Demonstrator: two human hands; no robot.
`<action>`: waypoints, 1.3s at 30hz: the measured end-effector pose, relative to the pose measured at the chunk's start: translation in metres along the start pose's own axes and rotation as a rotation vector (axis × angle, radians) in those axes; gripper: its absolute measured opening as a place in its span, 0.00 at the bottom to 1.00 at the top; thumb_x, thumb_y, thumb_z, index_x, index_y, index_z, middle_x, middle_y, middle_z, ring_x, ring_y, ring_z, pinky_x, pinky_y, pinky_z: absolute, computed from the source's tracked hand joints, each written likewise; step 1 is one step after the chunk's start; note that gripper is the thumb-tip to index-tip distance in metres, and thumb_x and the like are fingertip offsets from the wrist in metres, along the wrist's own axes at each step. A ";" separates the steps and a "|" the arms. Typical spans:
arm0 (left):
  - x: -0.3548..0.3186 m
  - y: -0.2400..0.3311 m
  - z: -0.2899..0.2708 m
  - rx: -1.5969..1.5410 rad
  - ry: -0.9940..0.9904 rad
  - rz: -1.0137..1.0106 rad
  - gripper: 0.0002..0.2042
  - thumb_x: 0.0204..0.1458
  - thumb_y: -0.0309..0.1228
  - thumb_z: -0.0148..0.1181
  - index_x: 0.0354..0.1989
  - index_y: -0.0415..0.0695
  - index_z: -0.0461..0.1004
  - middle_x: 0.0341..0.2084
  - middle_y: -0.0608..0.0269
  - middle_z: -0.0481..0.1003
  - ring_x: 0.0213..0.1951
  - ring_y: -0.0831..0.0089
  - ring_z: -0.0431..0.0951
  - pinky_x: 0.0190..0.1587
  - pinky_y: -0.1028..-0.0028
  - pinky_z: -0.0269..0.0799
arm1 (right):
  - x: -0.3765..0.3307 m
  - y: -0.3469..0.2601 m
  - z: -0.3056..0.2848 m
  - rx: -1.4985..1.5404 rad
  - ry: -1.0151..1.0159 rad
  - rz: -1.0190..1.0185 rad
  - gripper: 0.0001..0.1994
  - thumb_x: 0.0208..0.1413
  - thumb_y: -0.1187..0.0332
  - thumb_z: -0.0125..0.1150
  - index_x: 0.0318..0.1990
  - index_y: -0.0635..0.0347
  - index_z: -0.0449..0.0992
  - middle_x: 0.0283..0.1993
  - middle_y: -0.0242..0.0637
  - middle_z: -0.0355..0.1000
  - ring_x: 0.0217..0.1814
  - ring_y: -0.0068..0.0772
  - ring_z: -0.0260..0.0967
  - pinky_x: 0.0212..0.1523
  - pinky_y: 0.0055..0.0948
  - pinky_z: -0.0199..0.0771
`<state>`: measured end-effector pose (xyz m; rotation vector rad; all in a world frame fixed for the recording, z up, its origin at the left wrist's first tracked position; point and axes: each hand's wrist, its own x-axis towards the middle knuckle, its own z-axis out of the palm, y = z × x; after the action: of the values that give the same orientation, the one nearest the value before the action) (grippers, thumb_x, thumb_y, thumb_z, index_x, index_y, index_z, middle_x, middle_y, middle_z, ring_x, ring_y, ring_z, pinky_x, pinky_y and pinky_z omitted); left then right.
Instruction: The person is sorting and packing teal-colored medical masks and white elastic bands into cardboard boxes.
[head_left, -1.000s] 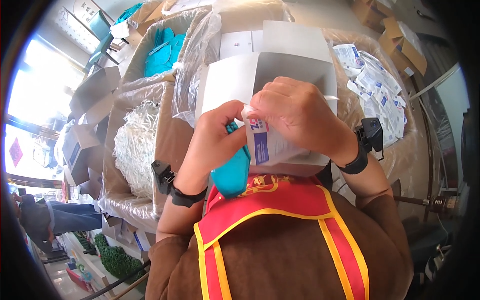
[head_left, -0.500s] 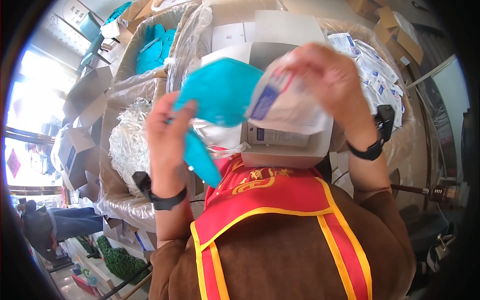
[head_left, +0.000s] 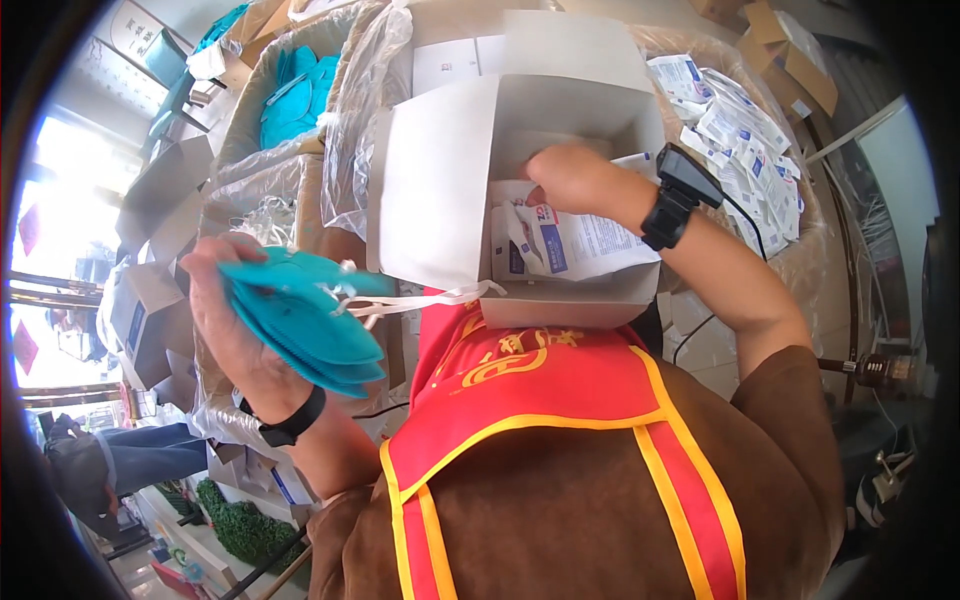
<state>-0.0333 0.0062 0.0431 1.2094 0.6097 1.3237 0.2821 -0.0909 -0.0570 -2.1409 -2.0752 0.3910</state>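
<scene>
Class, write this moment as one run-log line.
left hand: holding teal masks | right hand: at open white box, grip unclear | in box: white packets

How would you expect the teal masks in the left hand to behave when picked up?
The teal masks would probably feel light, since the left hand holds a few thin layers by one side. They seem fairly stiff, as their free ends keep a smooth outline. The loose white straps stretching toward the box might snag.
</scene>
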 end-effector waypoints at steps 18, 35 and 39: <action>-0.005 -0.052 0.093 0.353 -0.513 0.009 0.07 0.49 0.26 0.66 0.32 0.40 0.73 0.26 0.69 0.73 0.25 0.83 0.68 0.28 0.80 0.63 | -0.060 -0.047 -0.087 0.278 0.515 -0.331 0.06 0.52 0.68 0.60 0.29 0.59 0.72 0.27 0.41 0.71 0.32 0.48 0.71 0.32 0.38 0.71; 0.028 -0.097 0.060 0.296 -0.244 -0.344 0.14 0.55 0.36 0.63 0.20 0.45 0.73 0.16 0.80 0.66 0.19 0.90 0.60 0.21 0.82 0.51 | -0.110 -0.103 -0.079 0.265 0.714 -0.756 0.07 0.43 0.73 0.63 0.28 0.60 0.70 0.30 0.35 0.71 0.37 0.41 0.75 0.39 0.34 0.78; 0.037 -0.110 0.045 0.560 -0.260 -0.227 0.10 0.52 0.35 0.65 0.25 0.42 0.76 0.17 0.76 0.69 0.20 0.87 0.63 0.22 0.81 0.56 | -0.107 -0.088 -0.084 0.430 0.696 -0.659 0.08 0.40 0.78 0.62 0.29 0.58 0.72 0.30 0.34 0.69 0.37 0.38 0.73 0.35 0.34 0.73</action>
<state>0.0585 0.0470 -0.0307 1.6748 0.9321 0.8046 0.2189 -0.1861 0.0577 -1.0455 -1.8842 -0.0083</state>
